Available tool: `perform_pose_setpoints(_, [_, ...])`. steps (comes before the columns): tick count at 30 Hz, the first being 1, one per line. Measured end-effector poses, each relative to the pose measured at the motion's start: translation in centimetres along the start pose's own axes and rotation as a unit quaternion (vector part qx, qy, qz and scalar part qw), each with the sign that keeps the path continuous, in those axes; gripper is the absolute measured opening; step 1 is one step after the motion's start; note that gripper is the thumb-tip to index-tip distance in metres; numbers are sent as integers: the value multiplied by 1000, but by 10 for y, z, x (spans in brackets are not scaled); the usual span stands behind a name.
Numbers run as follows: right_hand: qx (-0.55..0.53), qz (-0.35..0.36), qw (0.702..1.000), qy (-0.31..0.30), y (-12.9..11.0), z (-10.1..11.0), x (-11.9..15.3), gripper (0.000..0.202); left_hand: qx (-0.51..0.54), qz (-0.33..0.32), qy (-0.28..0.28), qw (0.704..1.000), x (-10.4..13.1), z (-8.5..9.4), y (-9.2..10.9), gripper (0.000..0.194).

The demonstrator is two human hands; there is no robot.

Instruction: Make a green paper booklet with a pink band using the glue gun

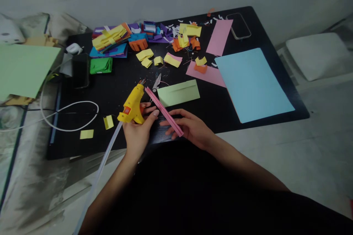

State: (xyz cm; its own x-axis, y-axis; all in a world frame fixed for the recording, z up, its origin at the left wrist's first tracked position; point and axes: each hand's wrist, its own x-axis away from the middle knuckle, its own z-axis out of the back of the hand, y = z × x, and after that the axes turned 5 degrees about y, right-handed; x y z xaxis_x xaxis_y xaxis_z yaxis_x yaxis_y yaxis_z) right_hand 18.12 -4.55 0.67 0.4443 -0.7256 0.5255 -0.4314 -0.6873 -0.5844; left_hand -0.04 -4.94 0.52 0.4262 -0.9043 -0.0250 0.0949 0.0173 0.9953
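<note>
"while the right hand [194,128] half curls round a narrow folded pink paper strip [163,110], what's the left hand [138,134] doing?"

"fingers bent, thumb apart, it has hold of the yellow plastic glue gun [133,102]."

"and the strip?"

"slanting over the black tabletop [116,88], just beside the flat pale-green paper rectangle [180,93]."

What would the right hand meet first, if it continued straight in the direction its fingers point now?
Most likely the left hand, around its thumb. The right hand holds the folded pink strip; exact depth is unclear from this single view.
</note>
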Motion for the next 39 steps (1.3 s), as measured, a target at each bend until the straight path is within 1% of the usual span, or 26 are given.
perform_pose_setpoints(3, [20, 17, 1000, -5, 2, -3, 2, 19, -4, 1, 4, 1000, -1, -2, 1, 45])
perform_pose_setpoints(6, [55, 47, 997, -14, 3, -6, 6, 24, -8, 9, 14, 1000, 0, -6, 4, 47])
perform_pose_setpoints(11, [92, 85, 992, -33, 6, -10, 10, 29, 3, 21, 11, 1000, 0, -8, 8, 48])
perform_pose_setpoints(13, [104, 92, 989, -49, 6, -9, 10, 25, 19, 26, 7, 999, -1, -8, 8, 48])
perform_pose_setpoints(17, [130, 94, 984, -77, 5, -6, 9, 11, 38, 39, -10, 998, -3, -6, 8, 47])
perform_pose_setpoints(22, [157, 103, 980, -71, 3, -3, 9, 11, 48, 44, -11, 998, -4, -5, 7, 48])
perform_pose_setpoints(27, [168, 109, 978, -64, -1, -1, 7, 15, 78, 50, -28, 995, -6, -6, 8, 46])
perform_pose_setpoints(30, [151, 127, 980, -21, -6, 2, 4, 18, 56, 42, -48, 996, -8, 4, 15, 35])
perform_pose_setpoints(32, [136, 153, 979, 16, -12, 5, 2, 20, 32, 31, -81, 996, -6, 19, 21, 27])
perform_pose_setpoints(34, [120, 184, 974, 48, -17, 9, -1, 25, -2, 30, -158, 987, -1, 39, 24, 27])
perform_pose_setpoints(36, [110, 214, 968, 71, -22, 13, -3, 33, -32, 14, -224, 974, 7, 57, 24, 29])
perform_pose_setpoints(38, [109, 239, 961, 89, -25, 15, -5, 38, -65, -17, -266, 962, 17, 69, 21, 27])
perform_pose_setpoints(39, [111, 249, 957, 96, -26, 16, -6, 40, -84, -33, -278, 956, 21, 71, 20, 25])
